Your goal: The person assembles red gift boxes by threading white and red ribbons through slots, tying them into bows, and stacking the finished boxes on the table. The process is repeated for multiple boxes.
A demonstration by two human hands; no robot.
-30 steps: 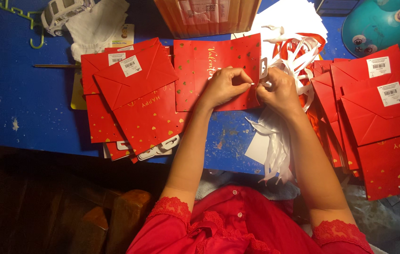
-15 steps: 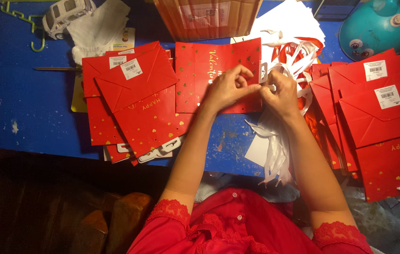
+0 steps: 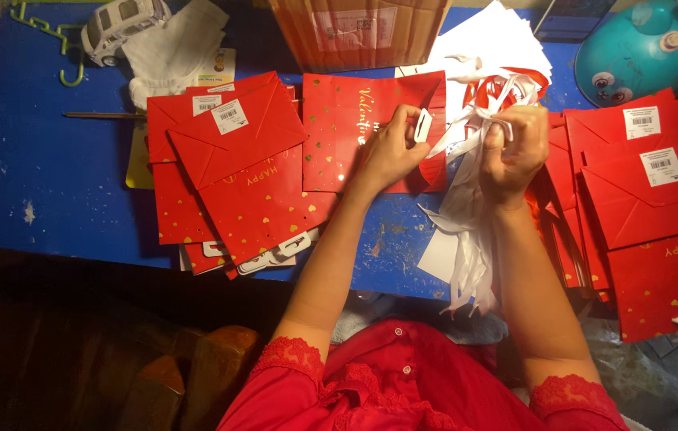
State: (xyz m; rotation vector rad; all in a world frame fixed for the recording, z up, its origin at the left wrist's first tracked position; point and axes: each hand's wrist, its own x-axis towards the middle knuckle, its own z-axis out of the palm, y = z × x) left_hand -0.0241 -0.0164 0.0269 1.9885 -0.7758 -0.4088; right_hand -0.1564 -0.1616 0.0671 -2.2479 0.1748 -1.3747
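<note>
A flat red gift bag [image 3: 339,140] with gold hearts and gold script lies on the blue table [image 3: 51,175]. My left hand [image 3: 391,148] presses on its right edge, next to a white cut-out handle piece [image 3: 423,125]. Just to the right and raised a little, my right hand [image 3: 514,148] is closed around a bundle of white ribbons [image 3: 466,215] that trails down over the table's front edge. Both forearms reach out from red lace-cuffed sleeves.
Stacks of folded red bags lie at left [image 3: 235,175] and right [image 3: 650,207]. At the back stand a cardboard box [image 3: 355,28], white paper [image 3: 498,44], a teal round toy [image 3: 642,48], a white toy car [image 3: 119,24] and a green hook [image 3: 43,28].
My right hand has lifted off the bag and pulled to the right with the white ribbons. My left hand stays on the bag's right edge.
</note>
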